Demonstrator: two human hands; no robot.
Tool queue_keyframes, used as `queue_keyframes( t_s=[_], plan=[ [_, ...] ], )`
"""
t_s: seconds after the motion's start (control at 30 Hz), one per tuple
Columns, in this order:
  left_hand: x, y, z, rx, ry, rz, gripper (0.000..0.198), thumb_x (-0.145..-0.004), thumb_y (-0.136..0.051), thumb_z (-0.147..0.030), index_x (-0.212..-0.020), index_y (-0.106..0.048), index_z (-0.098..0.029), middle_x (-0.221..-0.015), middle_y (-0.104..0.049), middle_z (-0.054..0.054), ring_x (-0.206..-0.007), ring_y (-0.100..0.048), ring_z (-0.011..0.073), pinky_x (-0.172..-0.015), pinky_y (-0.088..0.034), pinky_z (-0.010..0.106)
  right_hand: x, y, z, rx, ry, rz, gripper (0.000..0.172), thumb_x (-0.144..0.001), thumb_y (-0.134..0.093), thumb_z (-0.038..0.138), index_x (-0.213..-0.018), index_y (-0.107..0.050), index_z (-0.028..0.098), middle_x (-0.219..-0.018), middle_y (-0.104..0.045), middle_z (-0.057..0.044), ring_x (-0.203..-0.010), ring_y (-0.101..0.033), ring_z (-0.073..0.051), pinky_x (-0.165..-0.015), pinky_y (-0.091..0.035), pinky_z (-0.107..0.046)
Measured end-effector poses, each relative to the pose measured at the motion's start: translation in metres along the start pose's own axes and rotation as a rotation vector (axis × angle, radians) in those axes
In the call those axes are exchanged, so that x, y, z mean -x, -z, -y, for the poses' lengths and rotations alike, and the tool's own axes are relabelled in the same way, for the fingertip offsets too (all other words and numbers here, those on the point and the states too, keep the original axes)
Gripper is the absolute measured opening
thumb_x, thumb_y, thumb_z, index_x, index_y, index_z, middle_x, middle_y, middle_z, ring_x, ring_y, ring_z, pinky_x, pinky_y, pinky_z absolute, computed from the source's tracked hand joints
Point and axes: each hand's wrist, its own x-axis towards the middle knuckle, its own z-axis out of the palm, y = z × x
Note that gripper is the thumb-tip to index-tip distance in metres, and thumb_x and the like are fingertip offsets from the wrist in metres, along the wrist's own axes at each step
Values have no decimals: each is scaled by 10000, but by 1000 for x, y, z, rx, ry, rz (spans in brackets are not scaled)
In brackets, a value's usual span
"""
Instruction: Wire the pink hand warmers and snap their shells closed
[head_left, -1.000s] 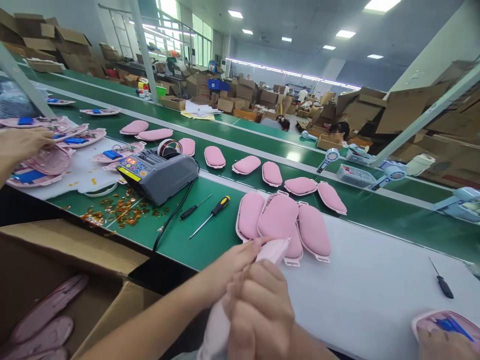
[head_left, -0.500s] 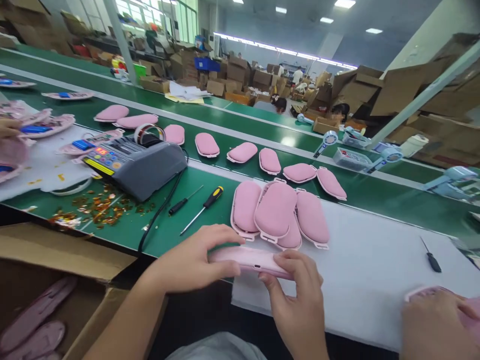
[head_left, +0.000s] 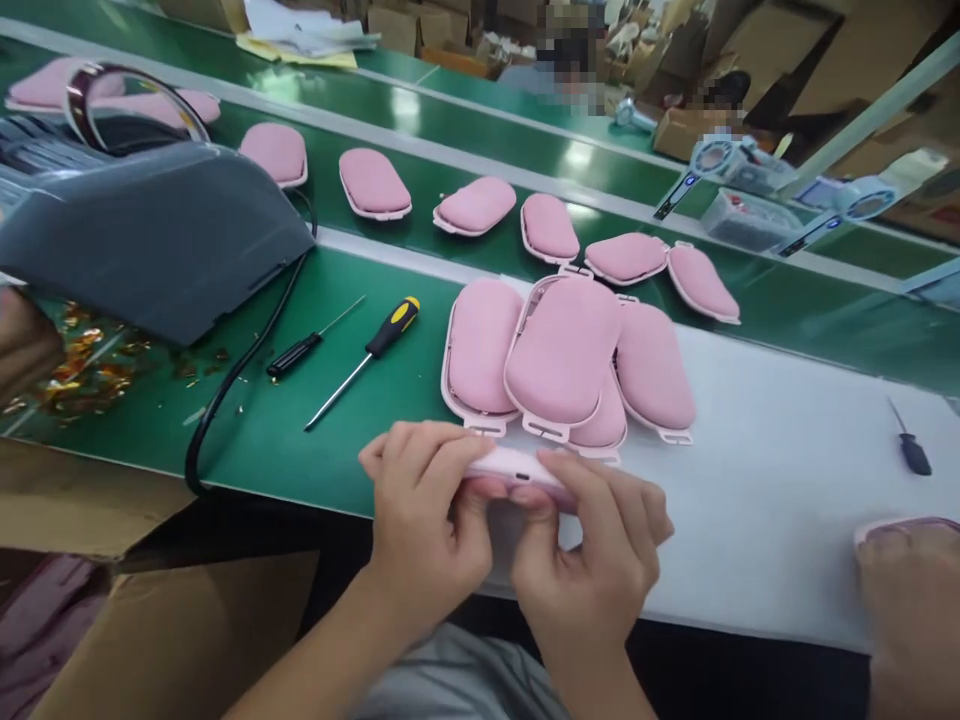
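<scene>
Between both hands is a pink padded oval case (head_left: pixel 517 465), held edge-on with a small dark slot facing me. My left hand (head_left: pixel 431 500) is closed on its left end, thumb below and fingers over the top. My right hand (head_left: pixel 592 540) grips the other end in the same way. Both thumbs press close together along the lower edge. Just beyond lie several similar pink cases (head_left: pixel 562 350), overlapping in a pile, with pale rims and slotted end tabs. The far side of the held case is hidden.
A yellow-and-black screwdriver (head_left: pixel 394 328) and a thin black screwdriver (head_left: pixel 296 355) lie left, near a grey tape dispenser (head_left: pixel 165 240) and its cable. Another row of pink cases (head_left: pixel 472 205) runs behind. At right are a co-worker's hand (head_left: pixel 911 600) and a small screwdriver (head_left: pixel 915 452). A cardboard box (head_left: pixel 202 630) stands lower left.
My left hand has shifted from resting over the case to pinching its left end, thumb underneath. The view has tilted down and closer. A person's hand now shows at the left edge.
</scene>
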Motion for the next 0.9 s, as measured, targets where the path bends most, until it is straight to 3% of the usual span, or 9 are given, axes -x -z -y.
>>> queue_keyframes(
  t_s=[0.17, 0.4, 0.6, 0.7, 0.8, 0.9],
  plan=[
    [-5, -3, -4, -56, 30, 21, 129, -874, -501, -210, -928, -618, -203, -869, -657, 19, -796, -552, 187, -718, -285, 369, -6, -1, -11, 3, 37, 80, 105, -905, -532, 246, -954, -602, 186, -849, -648, -60, -789, -540, -208, -764, -363, -374],
    [9, 3, -10, -51, -37, -32, 170, -870, -547, -313, -970, -607, -189, -976, -613, 70, -935, -532, 231, -797, -322, 387, 9, 13, -24, -65, 124, 118, 305, -917, -519, 261, -1210, -518, 177, -1083, -612, -114, -1006, -540, -251, -884, -399, -405],
    [21, -10, -2, -88, -98, -149, 112, -892, -487, -266, -941, -563, -198, -898, -592, 65, -871, -521, 225, -758, -331, 387, 19, 6, -10, -73, 61, -24, 135, -880, -529, 165, -1000, -585, 192, -901, -612, -74, -843, -541, -222, -783, -407, -385],
    [18, -13, -1, -88, -101, -208, 97, -875, -486, -236, -913, -569, -202, -869, -591, 59, -831, -522, 220, -732, -327, 383, 15, 3, -4, -69, 2, -36, 133, -859, -510, 134, -937, -601, 193, -845, -611, -62, -797, -530, -218, -766, -399, -392],
    [14, -7, -3, -89, -107, -181, 113, -872, -489, -232, -907, -590, -195, -848, -603, 53, -808, -520, 213, -718, -320, 369, 10, 9, -6, -72, 24, 27, 127, -869, -510, 169, -940, -612, 193, -816, -613, -48, -765, -519, -209, -746, -404, -380],
    [12, 3, 0, -68, -144, -78, 151, -882, -497, -257, -962, -608, -193, -895, -626, 53, -845, -544, 208, -738, -340, 353, 8, 18, -13, -70, 107, 155, 171, -887, -522, 232, -1036, -594, 192, -924, -634, -65, -845, -549, -220, -763, -429, -378]
  ],
)
